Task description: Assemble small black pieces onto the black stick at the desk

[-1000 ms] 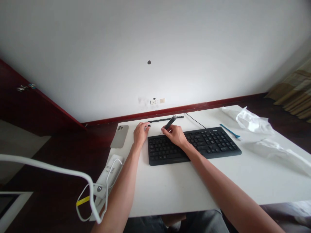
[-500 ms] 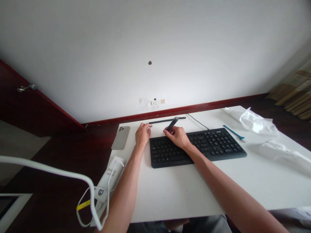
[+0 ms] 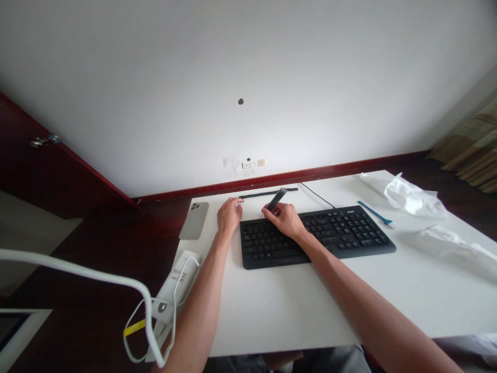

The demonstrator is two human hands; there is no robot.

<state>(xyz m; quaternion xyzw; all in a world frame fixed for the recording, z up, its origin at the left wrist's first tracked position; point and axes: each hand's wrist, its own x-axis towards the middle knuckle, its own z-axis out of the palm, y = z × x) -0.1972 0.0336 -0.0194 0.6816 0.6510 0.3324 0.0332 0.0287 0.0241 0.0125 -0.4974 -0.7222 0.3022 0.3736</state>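
In the head view, a black keyboard lies slightly askew on a white surface, its cable running from the back edge toward the far side. The right hand is over the keyboard's upper left part, its thumb and fingers closed around a dark, slim tool that tilts up and to the right. The left hand is just beyond the keyboard's left back corner, fingers bent and held narrow, their tips at the left end of a row of small black keycaps. A tiny dark piece shows at those fingertips; whether it is gripped, I cannot tell.

Left of this hand lies a phone, camera side up. Nearer, a white power strip rests along the surface's left edge, beside the left forearm. To the right of the keyboard are a blue stick-like tool, flat on the surface, and, farther right, crumpled white plastic wrapping.
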